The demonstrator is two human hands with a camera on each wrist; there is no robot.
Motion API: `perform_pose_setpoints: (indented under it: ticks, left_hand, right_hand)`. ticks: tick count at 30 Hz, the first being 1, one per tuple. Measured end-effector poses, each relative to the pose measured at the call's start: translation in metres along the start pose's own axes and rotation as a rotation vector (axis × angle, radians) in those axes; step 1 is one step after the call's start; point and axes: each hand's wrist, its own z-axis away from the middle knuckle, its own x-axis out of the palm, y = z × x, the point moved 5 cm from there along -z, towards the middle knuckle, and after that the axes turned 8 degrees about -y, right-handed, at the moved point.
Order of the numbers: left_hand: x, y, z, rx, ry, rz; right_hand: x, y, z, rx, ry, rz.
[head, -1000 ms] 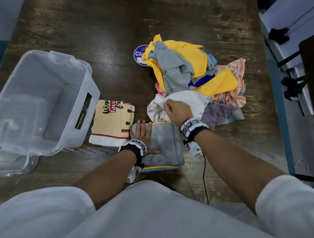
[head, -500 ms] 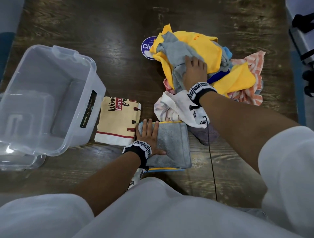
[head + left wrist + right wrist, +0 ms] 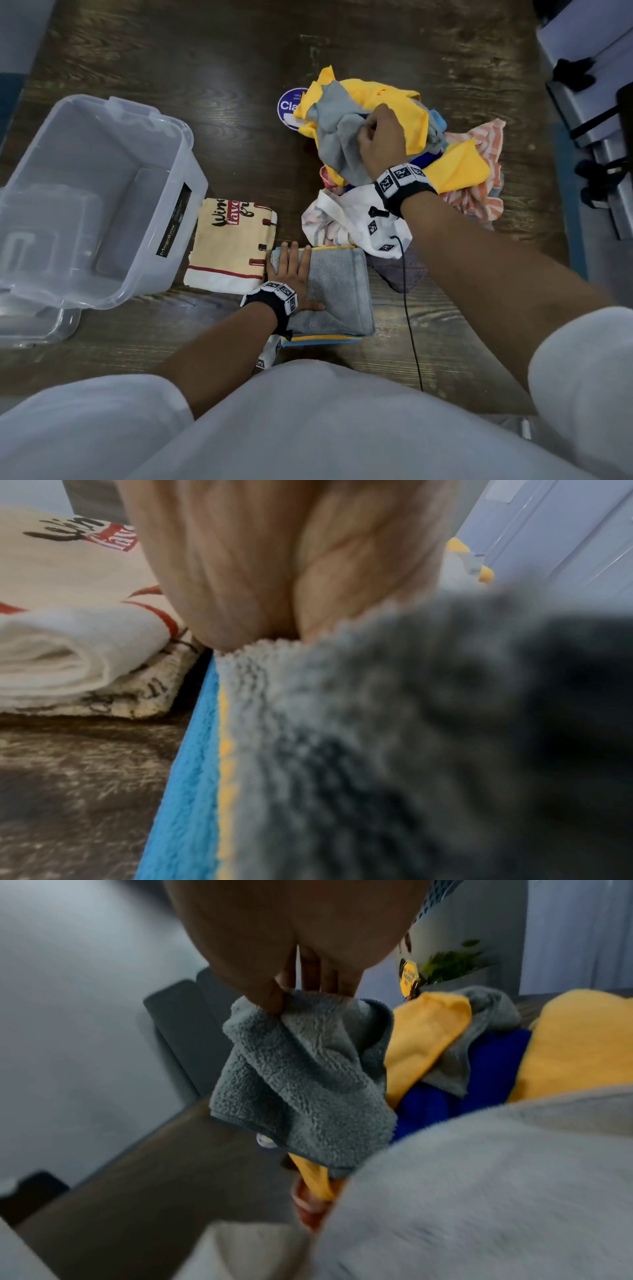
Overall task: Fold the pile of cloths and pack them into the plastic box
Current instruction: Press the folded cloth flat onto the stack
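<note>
Two hands are busy on separate cloths. The left hand (image 3: 291,270) lies flat with its fingers straight and slightly spread, the palm pressing on the left part of a folded grey towel (image 3: 339,287). The left wrist view shows thin yellow and blue layers under that towel's edge.

The right hand (image 3: 380,140) is curled. Its thumb and fingertips pinch a bunched fold of a loose grey cloth (image 3: 301,1069) on top of the pile (image 3: 459,168). The rest of that cloth hangs from the pinch over yellow and blue cloths.

Between the two hands a crumpled white cloth (image 3: 342,219) meets the far edge of the folded towel. Just left of the left hand lies a folded cream cloth (image 3: 229,246) with black lettering and red stripes. Its right edge is beside the towel and its left edge reaches the wall of the plastic box (image 3: 185,178). The box stands open-topped, farther left of both hands.

Beyond the right hand's fingers, a round blue sticker (image 3: 289,106) on the dark wooden counter (image 3: 205,68) shows at the pile's left edge.
</note>
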Motion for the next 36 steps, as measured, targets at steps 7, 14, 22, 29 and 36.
perform_pose_setpoints:
  ticks: [7, 14, 22, 29, 36]
  left_hand:
    - [-0.003, -0.001, 0.009, 0.055, 0.074, 0.025]
    - [-0.045, -0.004, 0.040, 0.068, 0.071, 0.215]
    - [-0.174, 0.016, 0.155, 0.529, 0.572, 0.951]
    - [-0.233, 0.061, 0.236, 0.859, 0.928, 0.876]
    - [-0.228, 0.077, 0.247, 0.819, 0.917, 0.766]
  right_hand:
    - [-0.084, -0.067, 0.020, -0.099, 0.185, -0.215]
    - [-0.142, -0.124, 0.049, -0.218, 0.280, -0.324]
    - [-0.161, -0.177, 0.121, -0.408, 0.108, -0.374]
    - [-0.170, -0.181, 0.158, -0.477, 0.028, -0.394]
    - [-0.188, -0.152, 0.169, -0.389, 0.076, -0.451]
